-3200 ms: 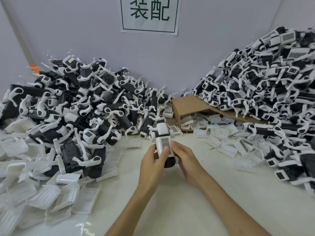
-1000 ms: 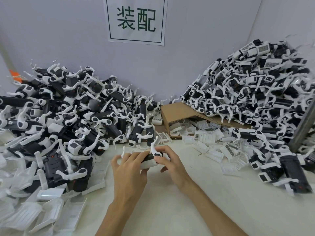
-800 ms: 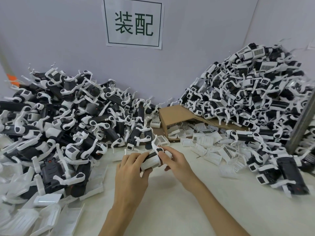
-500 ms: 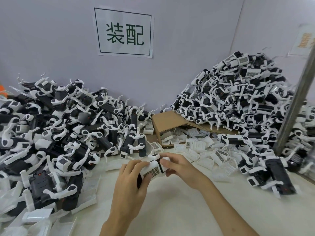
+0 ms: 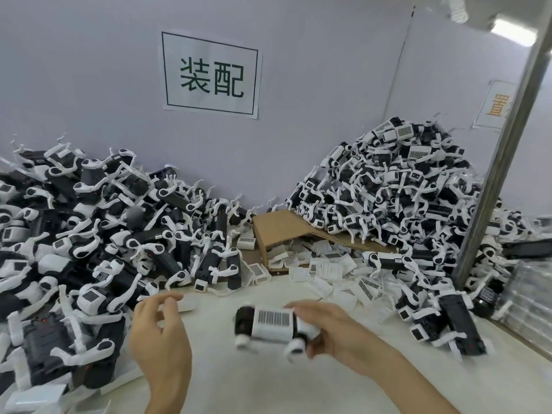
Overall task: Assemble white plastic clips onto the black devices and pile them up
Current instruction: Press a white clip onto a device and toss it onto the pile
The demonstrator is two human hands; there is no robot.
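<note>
- One black device (image 5: 243, 319) lies sideways in the right hand (image 5: 331, 333), just above the surface, kinda blurry.
- Its white clip (image 5: 273, 322) is on, with the barcode label facing up.
- There's a tall right pile (image 5: 388, 189) of black-and-white devices against the wall.
- A lower, wider left pile (image 5: 89, 219) holds more of them.
- Loose white clips (image 5: 328, 265) are scattered between the piles.

The device (image 5: 243, 319) in the right hand (image 5: 334, 331) is black; its white clip (image 5: 273, 325) has black barcode stripes.
</note>
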